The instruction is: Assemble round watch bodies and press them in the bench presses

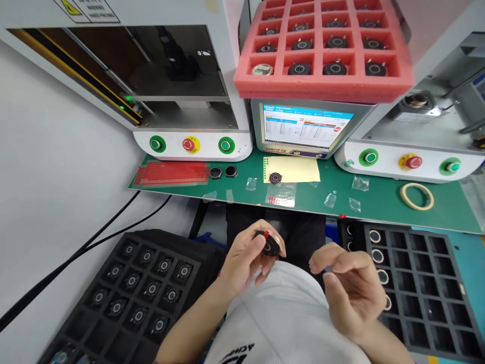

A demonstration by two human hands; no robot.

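My left hand (250,258) is closed round a round black watch case (272,246), holding it in front of my body. A small red tab (266,234) sticks up at the case's upper edge, beside my thumb. To the right, my right hand (346,283) is raised with its fingers curved and apart, and nothing shows between them. It does not touch the case. Another round black part (276,178) lies on the pale yellow sheet (299,169) on the green bench. Two dark watch faces (215,173) rest further left, by the red strips (170,173).
A pink foam tray (322,86) of round parts sits above the monitor (306,129). Machines with green and red buttons stand on both sides. Black trays (131,283) flank me at lower left and right. A tape roll (417,196) lies on the bench's right.
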